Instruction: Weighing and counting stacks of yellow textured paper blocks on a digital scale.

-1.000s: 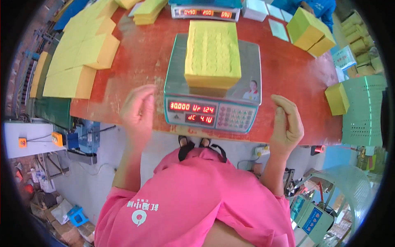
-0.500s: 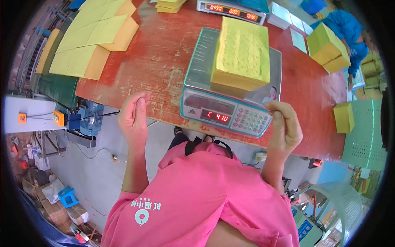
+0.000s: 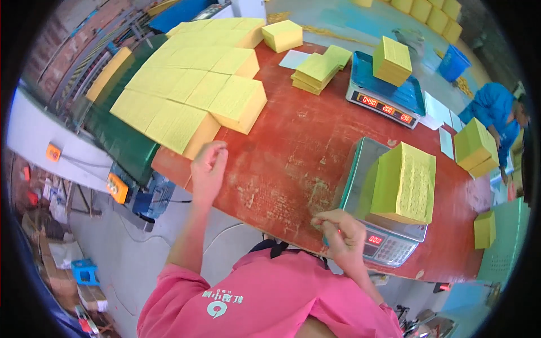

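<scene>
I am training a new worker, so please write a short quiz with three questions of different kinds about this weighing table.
1. True or false: the right hand holds a yellow stack.
2. What lies on the near scale? A) a yellow stack B) a blue bin C) nothing
3. The left hand is nearest to which thing?

Key
1. False: it is loosely closed in front of the near scale and holds no stack.
2. A, the yellow stack.
3. The row of yellow stacks at the red table edge.

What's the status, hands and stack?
Left hand empty, fingers curled, near yellow stacks. Right hand loosely closed, by the scale. Stack on scale, untouched. Nothing in the way.
</scene>
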A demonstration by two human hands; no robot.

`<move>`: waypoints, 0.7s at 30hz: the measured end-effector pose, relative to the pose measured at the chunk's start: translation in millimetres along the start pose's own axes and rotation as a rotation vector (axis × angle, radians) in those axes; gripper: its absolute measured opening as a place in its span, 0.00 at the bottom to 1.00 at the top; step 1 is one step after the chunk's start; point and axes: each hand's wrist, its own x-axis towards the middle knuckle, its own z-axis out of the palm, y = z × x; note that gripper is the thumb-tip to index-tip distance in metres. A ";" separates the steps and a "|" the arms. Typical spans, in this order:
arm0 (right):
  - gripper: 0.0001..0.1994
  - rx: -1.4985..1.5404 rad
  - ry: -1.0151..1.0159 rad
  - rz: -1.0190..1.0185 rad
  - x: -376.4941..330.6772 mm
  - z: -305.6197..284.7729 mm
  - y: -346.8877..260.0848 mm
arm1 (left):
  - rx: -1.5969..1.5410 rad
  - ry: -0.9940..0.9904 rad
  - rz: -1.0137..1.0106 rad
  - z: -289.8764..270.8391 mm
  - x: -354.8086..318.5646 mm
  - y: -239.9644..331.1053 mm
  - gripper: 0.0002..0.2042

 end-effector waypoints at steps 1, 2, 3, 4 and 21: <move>0.08 -0.036 -0.042 0.075 5.5 9.8 -3.2 | -0.004 -0.026 -0.007 -0.6 19.3 -9.4 0.09; 0.08 -0.050 -0.003 0.092 10.5 19.8 -1.2 | -0.006 -0.058 -0.011 0.3 40.1 -18.9 0.10; 0.08 -0.038 -0.035 0.075 14.1 29.6 3.8 | -0.026 -0.105 0.000 3.5 61.9 -30.0 0.10; 0.07 -0.030 -0.053 0.068 17.7 39.2 9.5 | 0.134 -0.127 0.080 10.9 86.8 -43.3 0.13; 0.09 -0.007 -0.012 0.264 -22.5 71.6 33.5 | 0.714 -0.364 0.396 81.6 242.4 -153.0 0.28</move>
